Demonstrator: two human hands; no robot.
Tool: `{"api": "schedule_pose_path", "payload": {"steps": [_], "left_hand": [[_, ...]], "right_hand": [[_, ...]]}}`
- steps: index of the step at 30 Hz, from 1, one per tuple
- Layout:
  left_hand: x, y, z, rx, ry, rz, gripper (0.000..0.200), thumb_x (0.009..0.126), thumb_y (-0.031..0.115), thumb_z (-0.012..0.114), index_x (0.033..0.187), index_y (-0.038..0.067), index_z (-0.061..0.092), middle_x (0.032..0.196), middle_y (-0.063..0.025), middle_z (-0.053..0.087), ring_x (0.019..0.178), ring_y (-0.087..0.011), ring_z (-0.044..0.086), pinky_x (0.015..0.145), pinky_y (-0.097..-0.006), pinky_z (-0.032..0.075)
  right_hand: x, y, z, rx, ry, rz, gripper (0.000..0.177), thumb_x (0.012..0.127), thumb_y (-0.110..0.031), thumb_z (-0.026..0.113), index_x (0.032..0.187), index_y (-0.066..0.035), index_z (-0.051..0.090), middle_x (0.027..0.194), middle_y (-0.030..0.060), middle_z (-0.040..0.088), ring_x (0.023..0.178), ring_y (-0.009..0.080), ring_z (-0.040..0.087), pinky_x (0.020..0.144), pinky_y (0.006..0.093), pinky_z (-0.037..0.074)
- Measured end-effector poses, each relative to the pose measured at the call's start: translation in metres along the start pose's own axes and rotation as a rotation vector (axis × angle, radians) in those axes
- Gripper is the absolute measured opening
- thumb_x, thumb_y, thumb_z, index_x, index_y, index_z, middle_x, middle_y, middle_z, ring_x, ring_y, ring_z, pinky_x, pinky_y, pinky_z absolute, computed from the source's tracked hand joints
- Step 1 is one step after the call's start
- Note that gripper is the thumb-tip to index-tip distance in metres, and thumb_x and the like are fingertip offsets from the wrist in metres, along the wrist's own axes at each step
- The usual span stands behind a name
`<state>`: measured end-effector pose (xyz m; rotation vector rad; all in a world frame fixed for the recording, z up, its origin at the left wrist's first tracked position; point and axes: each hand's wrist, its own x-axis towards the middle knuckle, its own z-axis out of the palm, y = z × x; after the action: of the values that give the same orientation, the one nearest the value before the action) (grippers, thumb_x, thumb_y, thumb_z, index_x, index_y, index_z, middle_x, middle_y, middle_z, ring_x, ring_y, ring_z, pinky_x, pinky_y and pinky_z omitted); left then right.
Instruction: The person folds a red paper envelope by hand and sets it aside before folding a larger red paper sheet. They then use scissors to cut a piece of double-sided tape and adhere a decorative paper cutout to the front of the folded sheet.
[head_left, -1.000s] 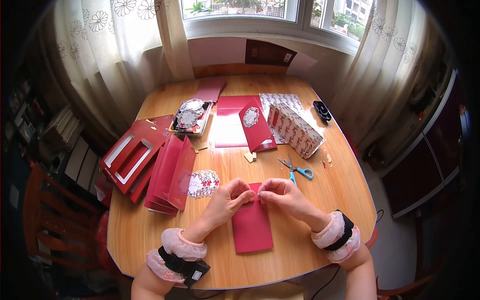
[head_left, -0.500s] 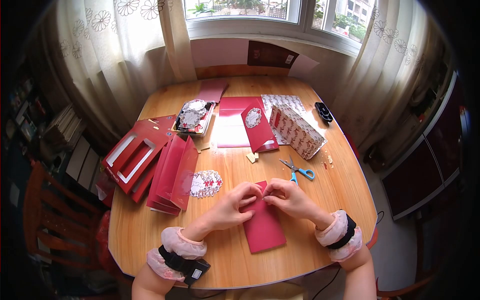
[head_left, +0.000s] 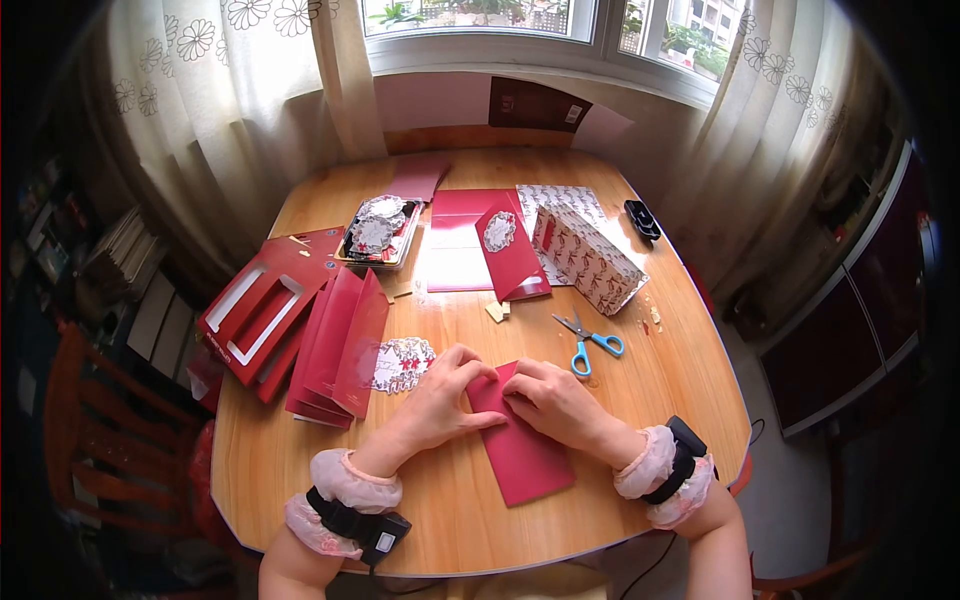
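A red folded card (head_left: 525, 455) lies on the wooden table in front of me. My left hand (head_left: 447, 400) rests at the card's upper left edge, thumb and fingers apart, with the thumb on the card. My right hand (head_left: 553, 402) is over the card's upper right part, its fingers curled down against the surface; anything beneath the fingertips is hidden. Just left of my left hand lie white scalloped paper labels (head_left: 402, 364) with red bows. Scissors (head_left: 588, 345) with blue handles lie partly open beyond my right hand.
Red cards stand folded (head_left: 345, 345) at the left, beside red packaging (head_left: 262, 310). A tray (head_left: 402, 245) holds cut-out labels. Farther back are a labelled red card (head_left: 510, 255), a patterned box (head_left: 590, 262) and a black object (head_left: 642, 221). Scraps lie nearby.
My right hand has gone from a pinch near the card's top to curled fingers on its surface. My left hand has shifted slightly left and up. The view has moved slightly.
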<state>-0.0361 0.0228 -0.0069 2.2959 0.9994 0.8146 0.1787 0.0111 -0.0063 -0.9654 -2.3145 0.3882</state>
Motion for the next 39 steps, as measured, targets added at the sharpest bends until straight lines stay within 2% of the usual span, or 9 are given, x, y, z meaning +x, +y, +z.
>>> {"api": "schedule_pose_path", "payload": {"steps": [17,19,20,22,31,34,39], "left_hand": [[-0.001,0.0,0.0,-0.023,-0.009,-0.024,0.049,0.071,0.025,0.086,0.109,0.005,0.064,0.109,-0.0105,0.053,0.101,-0.0253,0.056,0.083,-0.0342,0.051],[0.0,0.002,0.0,-0.049,-0.011,-0.043,0.048,0.071,0.03,0.085,0.105,0.004,0.064,0.107,-0.0123,0.054,0.104,-0.0289,0.056,0.092,-0.0376,0.047],[0.0,0.001,0.0,-0.049,-0.012,-0.042,0.048,0.071,0.03,0.085,0.105,0.004,0.064,0.107,-0.0123,0.054,0.104,-0.0289,0.056,0.092,-0.0376,0.047],[0.0,-0.001,0.0,-0.014,-0.009,-0.013,0.049,0.071,0.025,0.087,0.109,0.005,0.064,0.109,-0.0106,0.053,0.102,-0.0253,0.056,0.083,-0.0342,0.05],[-0.001,-0.001,0.0,-0.034,-0.001,-0.007,0.049,0.071,0.025,0.086,0.109,0.004,0.064,0.108,-0.0111,0.053,0.101,-0.0256,0.056,0.084,-0.0342,0.05],[0.0,0.001,-0.001,-0.057,-0.014,-0.042,0.048,0.071,0.029,0.085,0.106,0.003,0.063,0.107,-0.0126,0.053,0.103,-0.0289,0.056,0.091,-0.0367,0.048],[-0.001,0.001,-0.001,-0.066,-0.005,-0.039,0.047,0.071,0.027,0.085,0.106,0.004,0.064,0.107,-0.0123,0.053,0.102,-0.0283,0.056,0.091,-0.0365,0.048]], "right_hand": [[0.0,0.002,0.001,-0.016,-0.009,-0.029,0.01,0.082,-0.008,0.068,0.089,-0.003,0.062,0.09,0.0108,0.059,0.083,0.0314,0.061,0.074,0.0397,0.051],[0.0,0.002,0.0,-0.019,-0.009,-0.031,0.011,0.082,-0.008,0.068,0.089,-0.003,0.062,0.09,0.0107,0.059,0.083,0.0313,0.061,0.074,0.0395,0.051],[0.0,0.002,0.0,-0.019,-0.009,-0.033,0.011,0.082,-0.008,0.068,0.089,-0.003,0.062,0.09,0.0106,0.059,0.083,0.0313,0.061,0.074,0.0394,0.051],[0.0,0.001,0.0,-0.019,-0.009,-0.035,0.011,0.082,-0.009,0.068,0.089,-0.003,0.062,0.09,0.0106,0.059,0.083,0.0312,0.061,0.074,0.0392,0.051],[0.0,0.0,-0.001,-0.036,-0.004,-0.079,0.011,0.083,-0.009,0.068,0.091,-0.003,0.064,0.09,0.0109,0.058,0.082,0.0302,0.06,0.073,0.0386,0.05],[-0.002,-0.004,-0.006,-0.088,-0.053,-0.113,0.011,0.084,-0.009,0.066,0.092,-0.002,0.064,0.091,0.0114,0.058,0.083,0.0294,0.06,0.074,0.0379,0.05],[-0.003,-0.011,-0.011,-0.287,-0.14,-0.234,0.016,0.08,-0.009,0.063,0.093,0.001,0.063,0.092,0.0101,0.056,0.085,0.0251,0.059,0.077,0.0345,0.048]]}}
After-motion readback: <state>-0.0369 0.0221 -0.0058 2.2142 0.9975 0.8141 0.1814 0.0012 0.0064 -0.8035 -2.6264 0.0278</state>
